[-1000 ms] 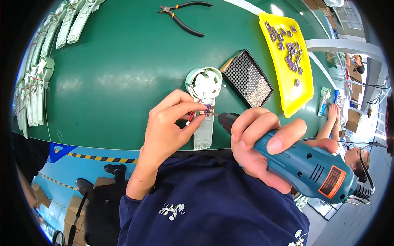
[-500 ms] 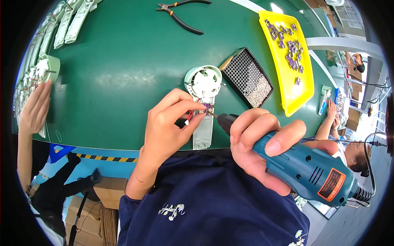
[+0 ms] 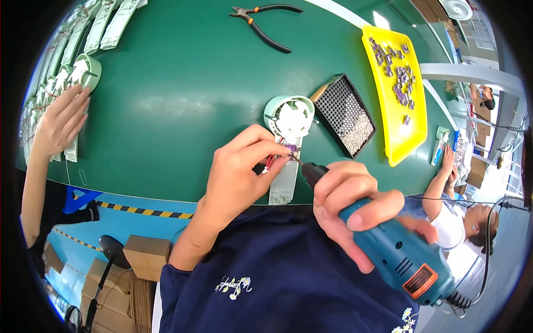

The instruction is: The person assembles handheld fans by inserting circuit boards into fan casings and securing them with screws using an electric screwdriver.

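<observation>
A pale green handheld-fan housing (image 3: 284,186) lies on the green table before me, its round head with white blades (image 3: 291,117) pointing away. My left hand (image 3: 239,169) pinches a small purple circuit board (image 3: 291,148) against the handle, just below the fan head. Red wires (image 3: 270,162) with a white plug hang by its fingers. My right hand (image 3: 355,208) is wrapped round a teal electric screwdriver (image 3: 402,258), tilted with its black nose (image 3: 314,173) toward the board. The thin bit reaches the board beside my left fingertips; whether a screw sits under it is too small to tell.
Right of the fan stands a black perforated screw tray (image 3: 345,111) with many small screws. Beyond it is a yellow tray (image 3: 390,147) of purple boards. Cutting pliers (image 3: 266,36) lie far back. At the left, another person's hand (image 3: 61,122) touches rows of fan housings (image 3: 119,25).
The view has shifted, so the table items appear farther right and lower. The screwdriver's rear end has dropped and swung nearer me. Both my hands keep their holds.
</observation>
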A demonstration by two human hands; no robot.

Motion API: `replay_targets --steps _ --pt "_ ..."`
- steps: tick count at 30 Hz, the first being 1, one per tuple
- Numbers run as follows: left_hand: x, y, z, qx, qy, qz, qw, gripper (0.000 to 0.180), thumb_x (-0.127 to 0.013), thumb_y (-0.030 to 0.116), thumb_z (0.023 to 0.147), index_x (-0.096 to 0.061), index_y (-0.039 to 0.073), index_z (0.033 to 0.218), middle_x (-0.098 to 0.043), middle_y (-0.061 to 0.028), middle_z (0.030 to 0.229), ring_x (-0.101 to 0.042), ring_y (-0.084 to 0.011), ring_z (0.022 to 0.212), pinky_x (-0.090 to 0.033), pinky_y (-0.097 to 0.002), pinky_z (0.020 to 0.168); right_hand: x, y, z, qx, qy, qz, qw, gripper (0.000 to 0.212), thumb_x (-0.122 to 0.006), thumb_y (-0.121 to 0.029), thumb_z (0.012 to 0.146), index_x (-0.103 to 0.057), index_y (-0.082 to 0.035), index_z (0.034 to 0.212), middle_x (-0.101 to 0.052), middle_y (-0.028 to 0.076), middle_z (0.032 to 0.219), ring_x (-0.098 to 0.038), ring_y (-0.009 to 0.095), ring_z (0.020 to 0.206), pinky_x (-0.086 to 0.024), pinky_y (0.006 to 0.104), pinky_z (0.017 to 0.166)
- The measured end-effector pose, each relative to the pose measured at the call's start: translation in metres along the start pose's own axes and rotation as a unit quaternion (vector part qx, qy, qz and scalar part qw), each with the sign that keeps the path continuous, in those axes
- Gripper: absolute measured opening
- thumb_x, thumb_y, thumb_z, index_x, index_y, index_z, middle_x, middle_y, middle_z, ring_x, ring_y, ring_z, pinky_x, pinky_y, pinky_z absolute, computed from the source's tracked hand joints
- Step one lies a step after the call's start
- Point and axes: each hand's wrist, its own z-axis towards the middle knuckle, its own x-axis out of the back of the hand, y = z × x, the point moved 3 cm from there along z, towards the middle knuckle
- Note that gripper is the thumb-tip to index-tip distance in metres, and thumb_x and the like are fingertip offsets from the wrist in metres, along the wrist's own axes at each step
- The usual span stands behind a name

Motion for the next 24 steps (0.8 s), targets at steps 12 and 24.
replay_targets --steps 12,24 --pt "-0.003 0.004 0.004 0.005 -0.013 0.011 1.000 0.014 -0.077 -0.002 0.075 -0.070 0.002 0.087 -0.060 -0.0064 0.083 -0.064 -0.0186 0.069 -0.057 -0.0272 0.061 0.007 -0.012 0.023 -0.073 0.071 0.035 0.994 0.078 -0.061 -0.050 0.093 -0.018 -0.026 0.154 -0.053 0.007 0.104 -0.047 0.016 0.052 -0.045 0.0296 0.044" --pt "-0.002 0.005 0.000 0.035 -0.020 0.023 0.999 0.016 -0.075 -0.005 0.078 -0.072 -0.001 0.093 -0.058 -0.0055 0.091 -0.061 -0.0112 0.078 -0.053 -0.0219 0.064 0.023 -0.028 -0.038 -0.164 0.214 0.124 0.955 0.087 -0.053 -0.060 0.093 0.000 -0.032 0.156 -0.049 0.007 0.104 -0.051 0.018 0.057 -0.044 0.0304 0.046"
